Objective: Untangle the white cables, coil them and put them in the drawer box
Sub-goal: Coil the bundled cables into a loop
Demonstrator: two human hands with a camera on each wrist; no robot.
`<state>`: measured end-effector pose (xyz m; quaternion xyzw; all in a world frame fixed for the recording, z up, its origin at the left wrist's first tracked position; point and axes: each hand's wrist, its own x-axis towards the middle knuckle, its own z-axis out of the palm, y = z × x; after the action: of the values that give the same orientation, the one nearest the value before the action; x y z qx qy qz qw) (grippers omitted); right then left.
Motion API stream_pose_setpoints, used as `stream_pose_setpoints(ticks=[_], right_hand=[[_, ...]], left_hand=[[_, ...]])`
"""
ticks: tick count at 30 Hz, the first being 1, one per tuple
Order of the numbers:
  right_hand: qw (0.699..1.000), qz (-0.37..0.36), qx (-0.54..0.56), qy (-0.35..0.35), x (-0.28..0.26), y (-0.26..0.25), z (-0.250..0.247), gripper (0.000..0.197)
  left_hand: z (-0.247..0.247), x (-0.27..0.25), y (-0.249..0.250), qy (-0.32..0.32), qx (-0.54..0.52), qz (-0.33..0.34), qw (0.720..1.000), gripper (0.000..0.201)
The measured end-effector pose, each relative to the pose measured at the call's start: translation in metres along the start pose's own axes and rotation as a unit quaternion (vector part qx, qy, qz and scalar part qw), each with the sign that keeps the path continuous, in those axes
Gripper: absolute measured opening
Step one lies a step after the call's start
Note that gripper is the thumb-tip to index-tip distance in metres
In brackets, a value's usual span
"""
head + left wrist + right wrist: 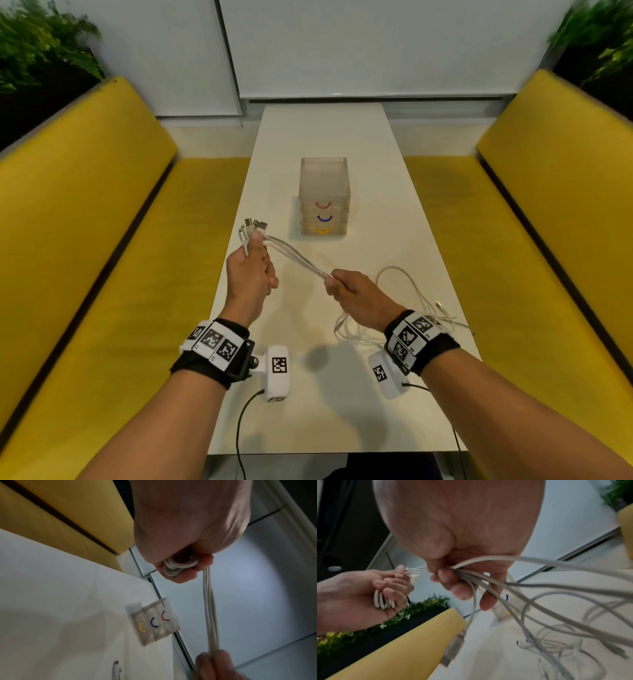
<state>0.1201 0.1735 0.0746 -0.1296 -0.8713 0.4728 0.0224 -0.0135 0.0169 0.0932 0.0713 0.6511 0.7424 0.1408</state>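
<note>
A long white table [342, 144] runs away from the person between two yellow upholstered benches [85, 205], with pale roller blinds [342, 44] on the far wall and green plants [37, 41] behind each bench back. Near the middle of the table stands the drawer box [324, 197], a clear three-drawer unit with red, blue and yellow curved handles facing the person, all drawers closed.

The white cables [298, 257] are gathered into one bundle held above the table, just in front of the box. The taut stretch runs diagonally, from the far left down toward the near right. The left hand [248, 274] grips the far end in a fist, a few turns of cable looped inside the fingers and the plugs sticking up and away past the thumb. The right hand [356, 294] has its fingers curled around the bundle lower down. Behind the right hand the loose remainder lies in tangled loops on the table near its right edge.
</note>
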Motion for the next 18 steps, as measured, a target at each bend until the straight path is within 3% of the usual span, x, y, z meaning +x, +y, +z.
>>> stream_pose_setpoints(ticks=[4,7,11,16,18], right_hand=[[0.996,-0.025,-0.011,0.083,0.002,-0.004,0.005,0.035],[0.992,-0.057,-0.021,0.107,-0.001,-0.021,0.015,0.034],[0.988,-0.103,-0.083,0.083,-0.009,-0.040,0.029,0.030],[0.975,-0.112,-0.190,0.030,-0.009,-0.048,0.036,0.013],[0.965,-0.108,-0.240,0.014,-0.007,-0.044,0.034,0.021]], left_hand=[[0.002,-0.004,-0.007,0.010,0.054,0.012,0.998,0.047],[0.010,-0.006,-0.005,0.025,0.063,0.021,0.997,0.047],[0.020,-0.009,-0.003,0.011,0.030,0.017,0.999,0.065],[0.030,-0.010,-0.002,-0.040,-0.002,0.009,0.999,0.054],[0.033,-0.010,-0.002,-0.063,0.000,-0.001,0.998,0.048]])
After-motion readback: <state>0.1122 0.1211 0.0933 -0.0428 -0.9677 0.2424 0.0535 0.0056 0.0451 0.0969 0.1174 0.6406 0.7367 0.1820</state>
